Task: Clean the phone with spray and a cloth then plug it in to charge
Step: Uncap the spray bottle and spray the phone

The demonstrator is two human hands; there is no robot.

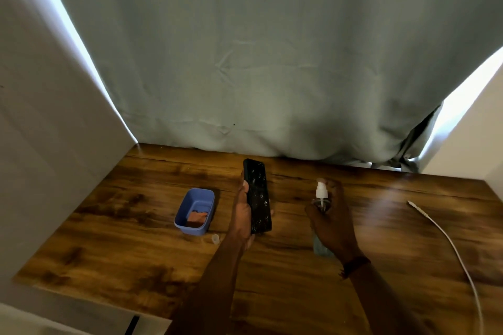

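Phone [258, 198] sits upright in our left hand [242, 215], fingers wrapped round its edges above the table [122, 239], droplets already beading the screen. Our right hand [333, 223] grips the spray bottle [320, 198], a fingertip on the pump. Overspraying risks liquid running into the charging port before the cable [446, 239] goes in.

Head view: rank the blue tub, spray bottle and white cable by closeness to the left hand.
1. Blue tub, just left of the left hand, which grips the phone.
2. Spray bottle, to its right, gripped by the right hand.
3. White cable, far right.
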